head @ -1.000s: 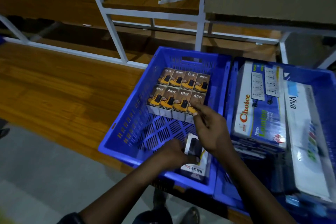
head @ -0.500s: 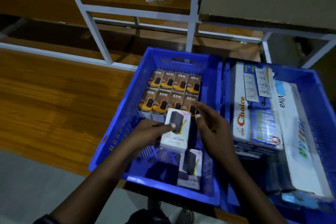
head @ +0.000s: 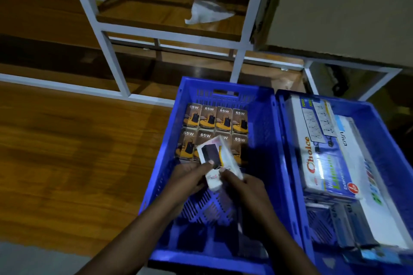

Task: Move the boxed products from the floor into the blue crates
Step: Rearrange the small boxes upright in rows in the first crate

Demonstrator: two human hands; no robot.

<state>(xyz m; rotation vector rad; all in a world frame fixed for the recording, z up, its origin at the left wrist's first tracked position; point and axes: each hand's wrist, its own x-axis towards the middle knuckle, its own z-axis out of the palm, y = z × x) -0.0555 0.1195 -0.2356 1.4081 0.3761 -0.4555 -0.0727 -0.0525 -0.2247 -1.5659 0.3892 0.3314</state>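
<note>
Left hand (head: 187, 179) and right hand (head: 242, 187) both grip one small white cardboard box (head: 215, 163) above the perforated blue plastic crate (head: 264, 131) holding brown 65W boxes (head: 215, 118).

Dim room: white metal shelf frame (head: 107, 51) with wooden boards (head: 67, 152), grey floor (head: 33, 259) below

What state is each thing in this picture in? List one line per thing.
Small white carton: tilted, gripped by both hands.
Left hand: holding it.
Right hand: holding it.
Left blue plastic crate: partly filled.
Brown 65W boxes: upright, two rows.
Right blue plastic crate: holds long boxes.
</note>
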